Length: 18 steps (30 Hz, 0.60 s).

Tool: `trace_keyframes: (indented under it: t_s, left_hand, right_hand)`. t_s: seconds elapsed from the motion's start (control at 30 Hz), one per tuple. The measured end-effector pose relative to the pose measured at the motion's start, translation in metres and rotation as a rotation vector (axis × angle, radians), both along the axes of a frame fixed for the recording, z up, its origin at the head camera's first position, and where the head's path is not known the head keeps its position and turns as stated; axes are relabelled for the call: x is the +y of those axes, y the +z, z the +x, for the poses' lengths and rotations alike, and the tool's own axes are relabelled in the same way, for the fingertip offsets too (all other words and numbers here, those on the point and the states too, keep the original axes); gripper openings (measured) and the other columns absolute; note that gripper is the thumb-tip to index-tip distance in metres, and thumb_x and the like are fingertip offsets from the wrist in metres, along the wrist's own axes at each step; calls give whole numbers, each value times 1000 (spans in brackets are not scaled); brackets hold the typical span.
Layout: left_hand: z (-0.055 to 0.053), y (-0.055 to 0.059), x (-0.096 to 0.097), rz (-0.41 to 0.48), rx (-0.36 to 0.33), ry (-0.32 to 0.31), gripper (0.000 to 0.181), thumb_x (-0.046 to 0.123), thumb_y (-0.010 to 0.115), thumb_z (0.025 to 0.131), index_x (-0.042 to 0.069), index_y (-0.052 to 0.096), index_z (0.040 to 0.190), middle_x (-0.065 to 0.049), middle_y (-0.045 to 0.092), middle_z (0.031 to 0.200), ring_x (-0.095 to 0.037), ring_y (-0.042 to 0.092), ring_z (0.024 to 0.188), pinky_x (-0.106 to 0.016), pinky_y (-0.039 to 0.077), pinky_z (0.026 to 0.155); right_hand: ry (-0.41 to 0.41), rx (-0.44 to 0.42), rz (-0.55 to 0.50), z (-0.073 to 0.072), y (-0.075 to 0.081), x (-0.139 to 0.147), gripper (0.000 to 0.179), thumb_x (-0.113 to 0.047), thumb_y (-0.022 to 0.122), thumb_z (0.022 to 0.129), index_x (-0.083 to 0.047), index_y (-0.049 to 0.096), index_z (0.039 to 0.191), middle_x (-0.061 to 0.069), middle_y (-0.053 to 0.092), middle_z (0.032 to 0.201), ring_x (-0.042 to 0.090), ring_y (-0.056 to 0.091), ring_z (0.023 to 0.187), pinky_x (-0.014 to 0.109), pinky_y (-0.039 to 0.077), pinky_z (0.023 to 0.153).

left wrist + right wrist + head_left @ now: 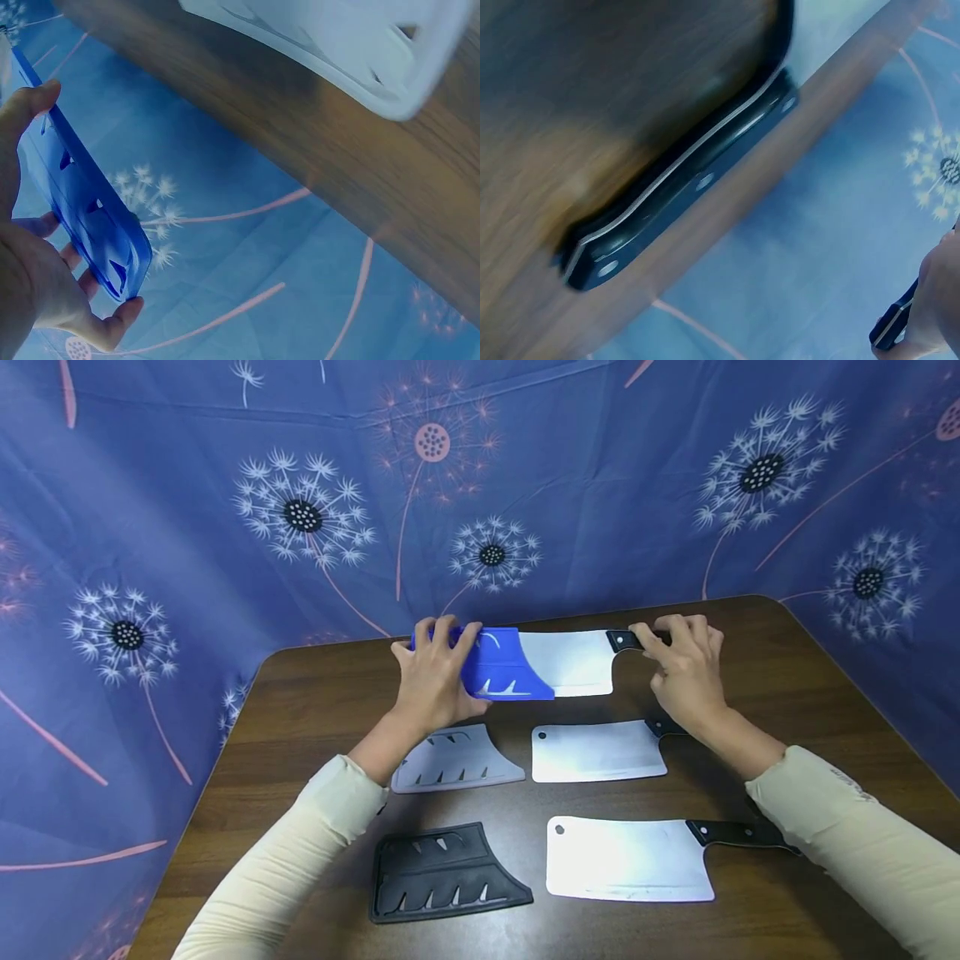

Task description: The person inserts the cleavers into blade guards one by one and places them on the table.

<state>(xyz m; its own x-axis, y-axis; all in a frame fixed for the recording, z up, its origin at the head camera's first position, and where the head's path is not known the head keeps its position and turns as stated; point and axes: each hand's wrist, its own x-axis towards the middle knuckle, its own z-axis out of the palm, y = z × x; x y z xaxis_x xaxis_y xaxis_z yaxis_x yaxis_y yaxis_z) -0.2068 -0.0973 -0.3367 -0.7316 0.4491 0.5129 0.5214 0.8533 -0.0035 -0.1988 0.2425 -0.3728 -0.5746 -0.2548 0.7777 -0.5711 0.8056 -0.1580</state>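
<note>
Near the far edge of the table, my left hand [433, 677] grips a blue blade sheath [510, 668], thumb at its lower edge and fingers over the top. The left wrist view also shows this sheath [82, 195], tilted, with slots along its side. My right hand [688, 672] holds the black handle of a cleaver [573, 662]. The cleaver's front end is hidden by the sheath, while the rear of its blade shows bare. At the edge of the right wrist view, the handle's butt [892, 322] sticks out from the hand.
A pale grey sheath [457, 764] lies on the wooden table [300, 710], left of a second cleaver [596, 752]. Closer in, a black sheath [446, 877] lies left of a third cleaver [626, 860]. Behind the table hangs a blue dandelion-print cloth [585, 485].
</note>
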Motion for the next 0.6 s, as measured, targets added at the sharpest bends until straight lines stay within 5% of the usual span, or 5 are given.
trace_keyframes:
  t_s: [0.33, 0.6]
  left_hand:
    - [6, 4, 26, -7, -93, 11, 107, 56, 87, 46, 17, 49, 138, -17, 46, 130, -41, 38, 120, -67, 33, 74]
    - [8, 5, 27, -16, -142, 52, 106, 55, 88, 46, 17, 51, 138, -17, 45, 129, -40, 37, 121, -66, 33, 76]
  right_hand:
    - [35, -68, 10, 2, -4, -41, 68, 29, 50, 60, -6, 64, 117, 23, 52, 108, 42, 42, 97, 63, 31, 83]
    - [24, -105, 8, 3, -4, -49, 67, 29, 48, 61, -6, 64, 115, 24, 53, 107, 42, 42, 97, 65, 30, 83]
